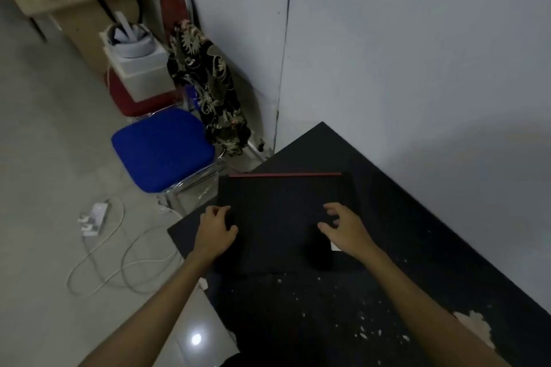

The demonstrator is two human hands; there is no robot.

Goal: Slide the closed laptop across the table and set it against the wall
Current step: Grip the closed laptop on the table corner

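A closed black laptop (280, 211) with a thin red strip along its far edge lies flat on the black table (417, 262). Its left side hangs slightly over the table's left edge. My left hand (216, 231) rests on the laptop's left edge with fingers curled over the lid. My right hand (346, 226) hovers over or touches the lid's right part, fingers spread. The grey wall (417, 68) runs along the table's far right side, a gap of bare table away from the laptop.
A blue-seated chair (162, 149) stands left of the table, with a patterned dark cloth (208, 83) draped behind it. White cables and a power strip (95, 217) lie on the floor. A small white item (335, 246) sits by the laptop's right side. The tabletop is chipped near me.
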